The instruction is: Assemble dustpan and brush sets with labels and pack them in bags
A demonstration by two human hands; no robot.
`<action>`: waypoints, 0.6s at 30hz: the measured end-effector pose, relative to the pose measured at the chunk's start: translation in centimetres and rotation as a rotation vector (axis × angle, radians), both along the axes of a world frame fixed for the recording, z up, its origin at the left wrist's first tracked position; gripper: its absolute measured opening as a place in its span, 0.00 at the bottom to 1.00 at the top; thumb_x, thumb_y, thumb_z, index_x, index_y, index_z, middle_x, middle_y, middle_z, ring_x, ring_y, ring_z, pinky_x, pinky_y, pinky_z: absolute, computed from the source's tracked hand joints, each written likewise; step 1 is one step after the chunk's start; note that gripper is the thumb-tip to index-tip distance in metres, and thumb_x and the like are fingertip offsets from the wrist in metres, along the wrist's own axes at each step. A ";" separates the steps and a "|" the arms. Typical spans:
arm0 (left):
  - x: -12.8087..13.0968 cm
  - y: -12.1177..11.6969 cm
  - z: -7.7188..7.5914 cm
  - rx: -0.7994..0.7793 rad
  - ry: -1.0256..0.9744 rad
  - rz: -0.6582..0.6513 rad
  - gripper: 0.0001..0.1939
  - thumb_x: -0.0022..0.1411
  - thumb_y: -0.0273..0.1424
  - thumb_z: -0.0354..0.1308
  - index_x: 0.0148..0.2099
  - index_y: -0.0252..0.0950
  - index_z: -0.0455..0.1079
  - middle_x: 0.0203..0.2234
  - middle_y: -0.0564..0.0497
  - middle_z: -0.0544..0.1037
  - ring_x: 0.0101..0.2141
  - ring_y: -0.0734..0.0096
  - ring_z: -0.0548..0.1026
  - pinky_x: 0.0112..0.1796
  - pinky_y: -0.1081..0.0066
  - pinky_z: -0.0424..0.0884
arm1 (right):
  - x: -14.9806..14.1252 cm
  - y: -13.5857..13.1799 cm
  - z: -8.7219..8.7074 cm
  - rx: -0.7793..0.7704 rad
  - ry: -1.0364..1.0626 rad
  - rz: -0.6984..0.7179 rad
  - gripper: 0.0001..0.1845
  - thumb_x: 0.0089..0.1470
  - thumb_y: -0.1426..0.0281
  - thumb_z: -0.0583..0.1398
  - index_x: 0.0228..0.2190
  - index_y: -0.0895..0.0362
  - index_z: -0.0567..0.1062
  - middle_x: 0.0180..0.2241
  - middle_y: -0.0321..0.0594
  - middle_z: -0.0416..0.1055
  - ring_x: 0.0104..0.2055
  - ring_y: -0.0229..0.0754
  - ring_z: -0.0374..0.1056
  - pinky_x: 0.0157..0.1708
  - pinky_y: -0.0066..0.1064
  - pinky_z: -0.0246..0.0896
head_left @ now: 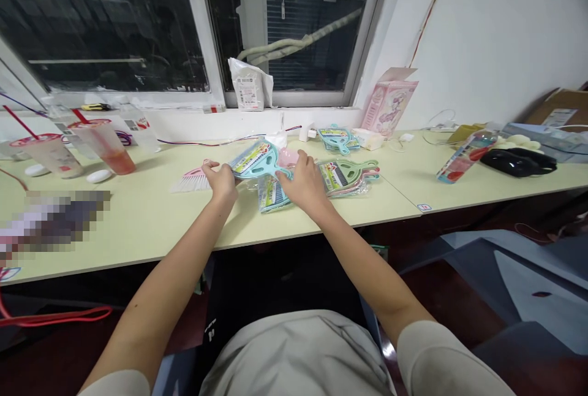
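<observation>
My left hand (pixel 221 180) and my right hand (pixel 304 182) both grip a teal mini dustpan set in clear wrapping (pixel 258 160), held just above the pale yellow table (pixel 138 224). The left hand pinches its left edge; the right hand closes on its handle end. Under it lies another wrapped set (pixel 272 195). A green wrapped set (pixel 349 174) lies to the right. A pink and white small brush (pixel 190 180) rests left of my left hand. A further teal set (pixel 339 137) sits nearer the window.
Two plastic cups with red straws (pixel 106 146) stand at far left. A white bag (pixel 248 84) leans on the sill, a pink box (pixel 388 105) against the wall. A wrapped bottle (pixel 463 157) and a black object (pixel 517 162) lie right. Red cable (pixel 55 316) hangs below the table edge.
</observation>
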State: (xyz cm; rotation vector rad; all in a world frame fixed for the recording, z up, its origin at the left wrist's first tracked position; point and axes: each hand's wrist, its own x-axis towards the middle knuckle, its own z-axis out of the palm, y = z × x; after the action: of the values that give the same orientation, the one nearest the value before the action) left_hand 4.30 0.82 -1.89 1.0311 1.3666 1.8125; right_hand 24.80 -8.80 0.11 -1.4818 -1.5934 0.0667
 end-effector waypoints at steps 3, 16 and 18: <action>1.1 -2.1 0.2 -0.086 -0.325 -0.135 0.18 0.55 0.23 0.56 0.41 0.44 0.51 0.37 0.53 0.71 0.33 0.69 0.78 0.33 0.66 0.77 | 0.8 -0.3 -1.1 -0.075 0.015 0.046 0.33 0.59 0.61 0.65 0.62 0.56 0.67 0.57 0.59 0.68 0.57 0.64 0.70 0.54 0.51 0.67; 3.3 -9.6 1.2 -0.403 -0.069 -0.799 0.11 0.60 0.27 0.68 0.42 0.33 0.68 0.34 0.42 0.79 0.31 0.62 0.83 0.30 0.69 0.79 | 8.6 3.1 -1.9 -0.209 0.130 -0.042 0.10 0.55 0.65 0.63 0.39 0.56 0.78 0.40 0.43 0.79 0.43 0.48 0.73 0.49 0.39 0.66; 2.0 -9.2 2.1 -0.484 0.161 -0.859 0.11 0.62 0.32 0.67 0.43 0.34 0.71 0.32 0.44 0.79 0.25 0.67 0.80 0.21 0.75 0.69 | 8.6 3.0 -1.6 -0.253 0.051 -0.047 0.10 0.56 0.66 0.63 0.39 0.56 0.80 0.42 0.44 0.80 0.45 0.49 0.73 0.51 0.39 0.65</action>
State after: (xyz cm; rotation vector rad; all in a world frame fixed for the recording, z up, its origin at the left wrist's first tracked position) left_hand 6.26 -8.38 0.20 1.2384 1.1041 0.7440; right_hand 33.40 -5.77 -1.49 -1.6967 -1.5511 0.2864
